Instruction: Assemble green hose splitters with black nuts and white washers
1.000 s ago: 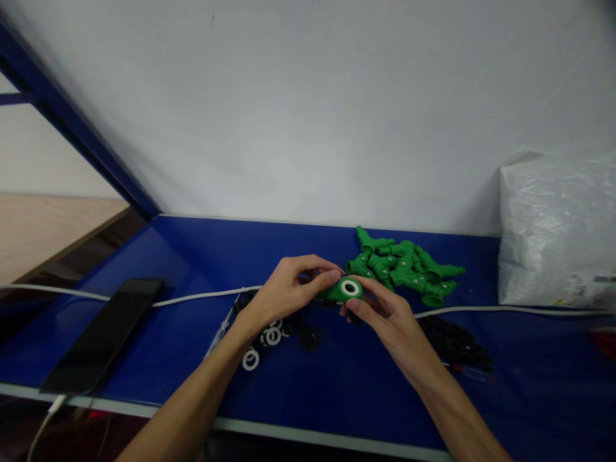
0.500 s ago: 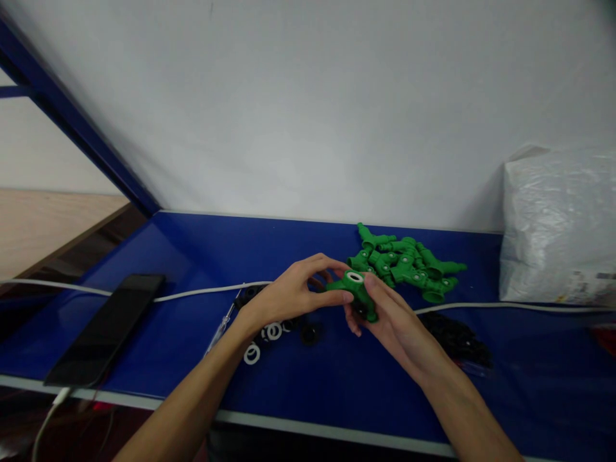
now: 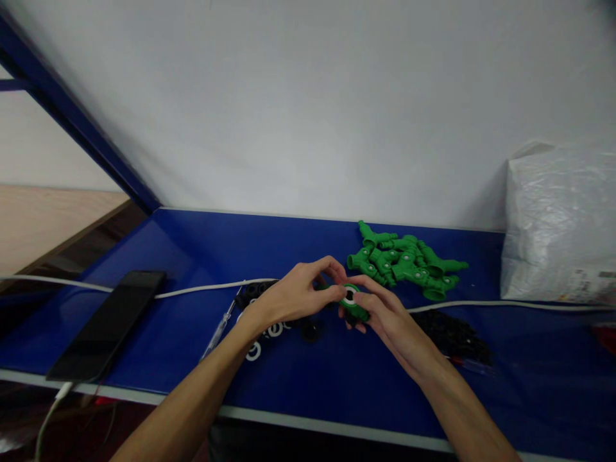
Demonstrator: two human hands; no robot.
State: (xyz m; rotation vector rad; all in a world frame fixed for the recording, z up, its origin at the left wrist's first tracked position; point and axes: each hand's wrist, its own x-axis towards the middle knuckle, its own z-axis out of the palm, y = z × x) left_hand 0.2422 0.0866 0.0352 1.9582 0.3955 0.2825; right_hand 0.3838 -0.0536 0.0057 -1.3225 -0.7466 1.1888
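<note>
Between my two hands, over the middle of the table, a green plastic hose connector (image 3: 362,314) is held with its round opening facing up at me. A white ring washer (image 3: 353,289) lies in that opening. My left hand (image 3: 302,290) grips the connector from the left, its thumb pressing at the washer's edge. From the other side my right hand (image 3: 391,314) wraps round it, thumb on the washer's right edge. The fingers hide most of the connector's body. Below my left wrist lie several white washers (image 3: 258,351), partly covered, and a black ring (image 3: 310,331).
Several green connectors (image 3: 407,269) are piled behind my right hand. Small black parts (image 3: 452,337) lie to the right. A clear-handled screwdriver (image 3: 217,333), a dark phone (image 3: 110,324) and a white cable (image 3: 197,291) are at left. A wrapped plastic bag (image 3: 553,224) stands at right.
The connector has been tilted away and then turned back with its opening toward me. Both thumbs have moved onto the white washer.
</note>
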